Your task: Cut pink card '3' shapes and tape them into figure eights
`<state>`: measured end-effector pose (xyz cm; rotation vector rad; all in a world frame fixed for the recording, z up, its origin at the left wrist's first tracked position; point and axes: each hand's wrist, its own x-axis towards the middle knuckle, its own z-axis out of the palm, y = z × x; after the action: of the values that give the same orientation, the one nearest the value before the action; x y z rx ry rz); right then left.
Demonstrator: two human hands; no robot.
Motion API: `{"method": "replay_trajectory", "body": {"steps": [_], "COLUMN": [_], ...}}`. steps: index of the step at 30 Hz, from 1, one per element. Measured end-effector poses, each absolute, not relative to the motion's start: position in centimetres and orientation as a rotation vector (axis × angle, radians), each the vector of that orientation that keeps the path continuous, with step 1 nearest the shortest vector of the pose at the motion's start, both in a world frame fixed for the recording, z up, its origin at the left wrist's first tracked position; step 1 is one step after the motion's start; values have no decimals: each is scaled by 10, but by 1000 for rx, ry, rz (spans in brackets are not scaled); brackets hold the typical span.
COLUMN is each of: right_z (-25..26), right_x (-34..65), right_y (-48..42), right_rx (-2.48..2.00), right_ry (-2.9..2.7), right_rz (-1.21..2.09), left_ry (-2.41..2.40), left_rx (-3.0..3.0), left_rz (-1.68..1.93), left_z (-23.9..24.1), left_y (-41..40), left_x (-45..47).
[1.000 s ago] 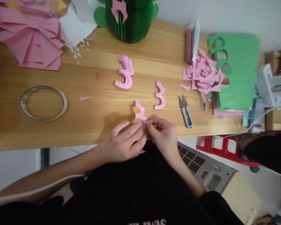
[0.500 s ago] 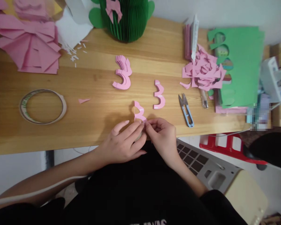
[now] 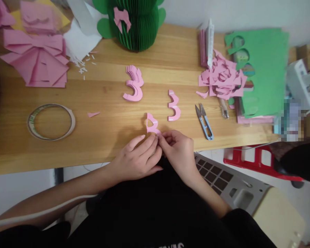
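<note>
Between both hands, at the table's front edge, is a wavy pink paper cutout. My left hand pinches its lower end with the fingertips, which hide that end. Close against it, my right hand grips the same end between thumb and curled fingers. A similar small stack of wavy pink cutouts lies just beyond my right hand. Farther back rests a thicker stack of the same pink shapes. Blue-handled thread snips lie to the right with blades pointing away from me.
A tape roll and a pink scrap lie at left. Folded pink paper sits behind them. A green honeycomb paper piece stands at the back. Pink offcuts and green sheets are at right, above a red stool.
The view has shifted slightly, so the table items appear a little lower and moved sideways. Both hands keep their hold on the pink cutout, almost unmoved.
</note>
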<state>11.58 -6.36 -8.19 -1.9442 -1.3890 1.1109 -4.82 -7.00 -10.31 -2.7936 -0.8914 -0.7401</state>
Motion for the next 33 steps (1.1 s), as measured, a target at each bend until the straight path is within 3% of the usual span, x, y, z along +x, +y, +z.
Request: {"method": "replay_trajectory", "body": {"steps": [7, 22, 33], "right_z": [-77, -91, -108], "right_x": [120, 138, 142], "right_y": [-51, -55, -62], "right_rx": [-2022, -1790, -1522], "right_ry": [-1586, -1212, -1161], "right_rz": [982, 1387, 1461], "left_ry": [-892, -926, -1925], "left_rx": [-2780, -2709, -2428], "left_rz": [-741, -879, -1154], "left_z": [-104, -105, -108], "left_y": [-67, -72, -73], "left_x": [-49, -52, -37]}}
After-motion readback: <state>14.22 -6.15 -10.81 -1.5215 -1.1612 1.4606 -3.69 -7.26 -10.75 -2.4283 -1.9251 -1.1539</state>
